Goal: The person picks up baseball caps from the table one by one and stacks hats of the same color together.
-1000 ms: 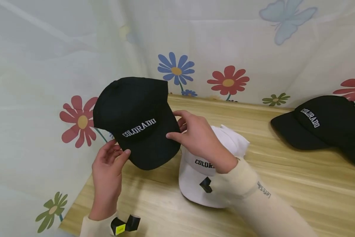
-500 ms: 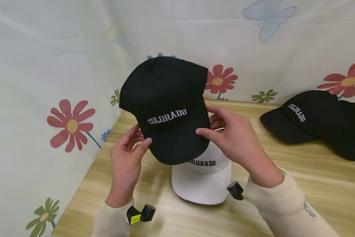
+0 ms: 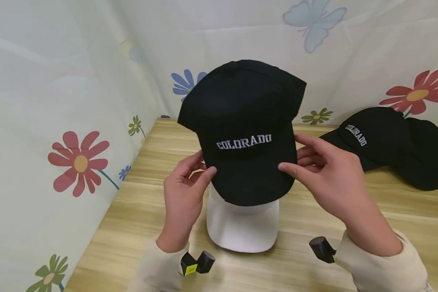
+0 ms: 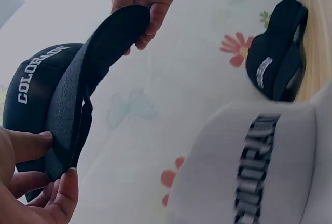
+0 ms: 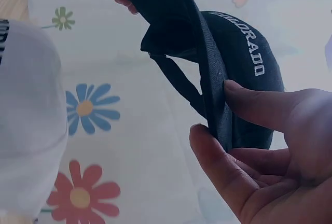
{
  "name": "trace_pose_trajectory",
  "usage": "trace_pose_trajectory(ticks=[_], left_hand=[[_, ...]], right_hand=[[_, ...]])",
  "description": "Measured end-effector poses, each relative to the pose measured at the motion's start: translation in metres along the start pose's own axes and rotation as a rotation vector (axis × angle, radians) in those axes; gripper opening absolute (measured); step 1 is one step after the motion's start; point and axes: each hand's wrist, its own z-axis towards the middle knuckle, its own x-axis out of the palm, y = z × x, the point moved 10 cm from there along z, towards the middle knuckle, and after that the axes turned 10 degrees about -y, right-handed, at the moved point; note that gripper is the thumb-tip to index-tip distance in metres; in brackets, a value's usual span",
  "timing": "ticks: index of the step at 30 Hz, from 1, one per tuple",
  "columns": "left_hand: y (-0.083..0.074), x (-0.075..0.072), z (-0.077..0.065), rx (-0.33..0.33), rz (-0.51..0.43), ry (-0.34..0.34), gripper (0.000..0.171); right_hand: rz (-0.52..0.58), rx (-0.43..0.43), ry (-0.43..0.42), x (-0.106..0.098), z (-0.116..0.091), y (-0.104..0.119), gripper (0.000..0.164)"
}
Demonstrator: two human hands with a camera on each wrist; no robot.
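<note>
A black baseball cap (image 3: 240, 109) with white COLORADO lettering is held up in both hands, brim toward me. My left hand (image 3: 186, 190) pinches the brim's left edge between thumb and fingers. On the opposite edge, my right hand (image 3: 332, 174) does the same, thumb on top. Below and behind the black cap stands a white cap (image 3: 242, 231); its brim shows while its crown is hidden in the head view. In the left wrist view the white cap (image 4: 244, 167) shows black COLORADO lettering, and the black cap's strap appears in the right wrist view.
More black caps (image 3: 376, 134) lie overlapped at the back right of the wooden table (image 3: 131, 227). A flower-printed curtain (image 3: 76, 61) hangs along the left and back edges. A small black wrist device (image 3: 197, 263) sits at each cuff.
Both hands have carried the black cap rightward across the view, turning it straighter, so it now sits over the white cap. The view has also shifted slightly. The grip stays the same.
</note>
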Motion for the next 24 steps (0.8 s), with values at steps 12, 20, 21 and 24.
trace_pose_trajectory(ticks=[12, 20, 21, 24], left_hand=[[-0.005, 0.062, -0.032, 0.011, 0.0, 0.187, 0.048], [-0.004, 0.101, -0.056, -0.015, 0.075, 0.339, 0.057], [-0.003, 0.106, -0.06, -0.009, 0.098, 0.362, 0.058], [-0.003, 0.121, -0.07, 0.055, 0.205, 0.427, 0.058]], right_hand=[[-0.053, 0.165, -0.079, -0.051, -0.029, -0.059, 0.058], [-0.064, 0.195, -0.128, -0.076, -0.047, -0.098, 0.057], [-0.056, 0.197, -0.135, -0.078, -0.049, -0.103, 0.057], [-0.028, 0.198, -0.155, -0.085, -0.057, -0.118, 0.055]])
